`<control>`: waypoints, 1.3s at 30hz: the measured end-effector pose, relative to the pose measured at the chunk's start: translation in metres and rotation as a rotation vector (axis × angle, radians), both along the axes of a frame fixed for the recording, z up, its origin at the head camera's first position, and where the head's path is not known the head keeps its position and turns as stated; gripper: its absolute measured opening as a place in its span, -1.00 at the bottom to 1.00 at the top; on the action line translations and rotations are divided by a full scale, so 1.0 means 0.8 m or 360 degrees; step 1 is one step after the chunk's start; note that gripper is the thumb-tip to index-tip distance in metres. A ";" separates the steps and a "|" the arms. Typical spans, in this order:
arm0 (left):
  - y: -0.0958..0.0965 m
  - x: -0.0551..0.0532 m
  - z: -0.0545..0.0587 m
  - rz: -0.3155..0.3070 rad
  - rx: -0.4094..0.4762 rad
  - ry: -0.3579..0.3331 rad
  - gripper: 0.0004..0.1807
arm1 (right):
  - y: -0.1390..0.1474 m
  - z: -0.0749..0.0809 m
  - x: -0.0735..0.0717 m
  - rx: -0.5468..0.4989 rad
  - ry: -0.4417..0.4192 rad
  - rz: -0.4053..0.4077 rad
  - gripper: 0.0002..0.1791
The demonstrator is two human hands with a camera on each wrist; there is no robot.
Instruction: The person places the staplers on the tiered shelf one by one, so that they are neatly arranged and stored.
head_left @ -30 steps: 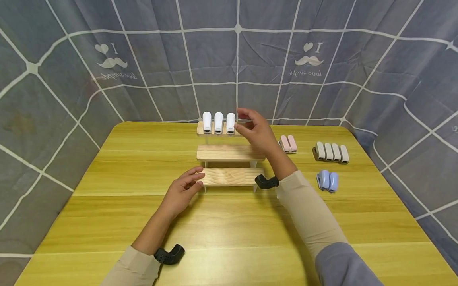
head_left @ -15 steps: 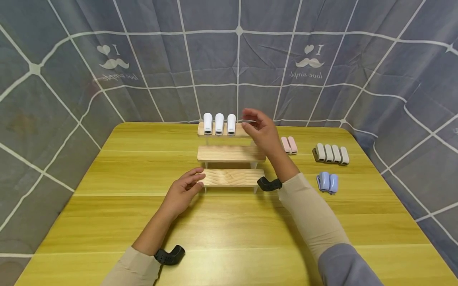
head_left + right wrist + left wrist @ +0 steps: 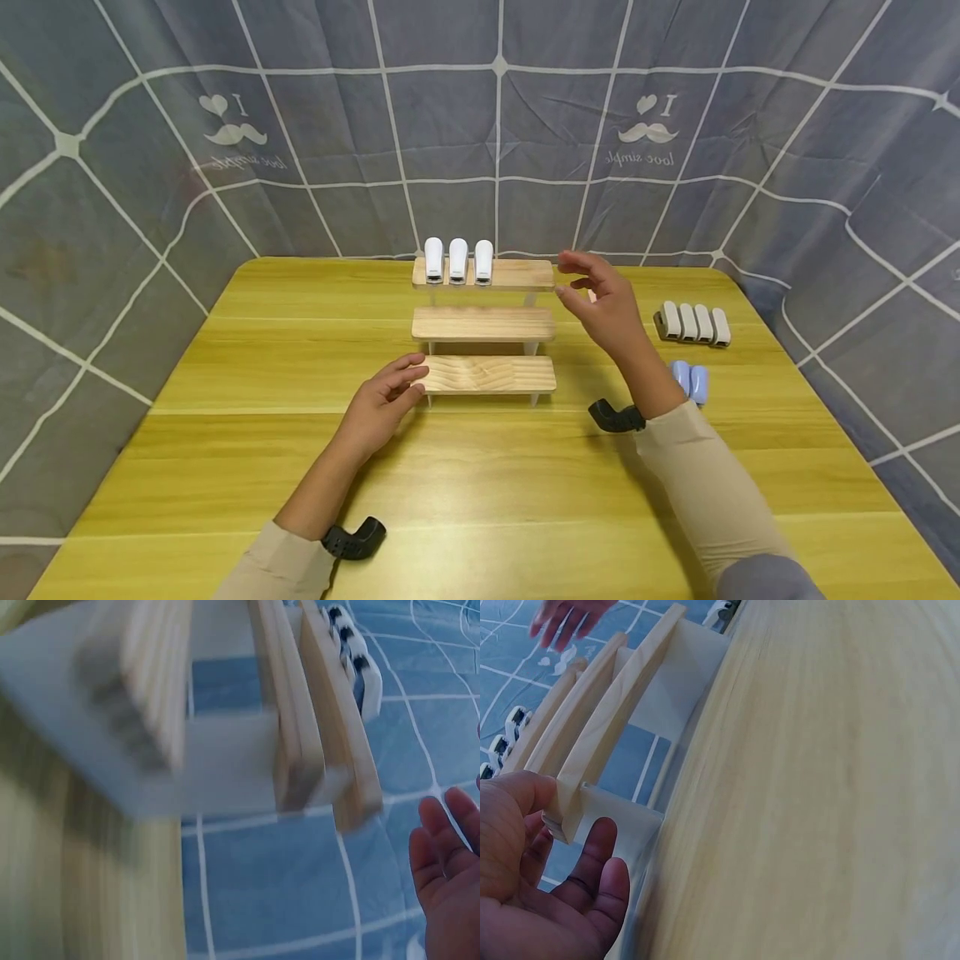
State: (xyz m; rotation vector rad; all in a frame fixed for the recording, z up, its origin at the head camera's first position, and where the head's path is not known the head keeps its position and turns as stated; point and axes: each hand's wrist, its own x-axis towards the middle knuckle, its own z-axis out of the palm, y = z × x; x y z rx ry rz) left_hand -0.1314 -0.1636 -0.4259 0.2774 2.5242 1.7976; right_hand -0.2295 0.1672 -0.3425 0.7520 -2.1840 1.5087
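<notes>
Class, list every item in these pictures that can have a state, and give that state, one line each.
Rack: upright on the table.
White staplers: lined up on the top tier.
Cream staplers: four in a row, on the table.
Blue staplers: side by side, partly hidden.
Pink item: mostly hidden, state unclear.
Left hand: holding the bottom tier at its left end.
Right hand: empty, raised, fingers bent.
Cloth backdrop: hanging, creased.

Looks like a curtained-off nook, can't honestly tell if it's a home or an office. Creased grey-blue curtain [image 3: 450, 125] with white grid lines surrounds the wood-look tabletop's [image 3: 480, 475] back and sides, mustache prints [image 3: 236, 133] at upper left and right.
</notes>
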 end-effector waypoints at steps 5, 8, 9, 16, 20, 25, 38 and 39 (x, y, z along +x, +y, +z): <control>0.000 -0.001 -0.002 -0.0014 0.0031 -0.0007 -0.63 | 0.048 -0.004 0.020 0.0145 -0.0063 -0.0142 -0.46; -0.001 0.001 -0.003 -0.0023 0.0057 -0.0014 -0.62 | 0.077 -0.008 0.034 0.0239 -0.0126 -0.0236 -0.44; -0.001 0.001 -0.003 -0.0025 0.0064 -0.0019 -0.62 | 0.086 -0.010 0.039 0.0267 -0.0141 -0.0269 -0.43; -0.002 0.001 -0.006 -0.0027 0.0089 -0.0035 -0.63 | 0.144 -0.026 0.072 0.0368 -0.0264 -0.0439 -0.40; -0.001 0.001 -0.005 -0.0028 0.0091 -0.0027 -0.63 | 0.174 -0.038 0.088 0.0455 -0.0333 -0.0524 -0.39; 0.000 0.001 -0.004 -0.0026 0.0108 -0.0023 -0.63 | 0.203 -0.051 0.099 0.0543 -0.0378 -0.0582 -0.37; -0.001 0.000 -0.003 -0.0019 0.0094 -0.0054 -0.63 | 0.244 -0.078 0.095 0.0595 -0.0778 -0.0430 -0.22; -0.001 0.000 -0.003 -0.0022 0.0097 -0.0057 -0.63 | 0.245 -0.080 0.095 0.0611 -0.0798 -0.0429 -0.21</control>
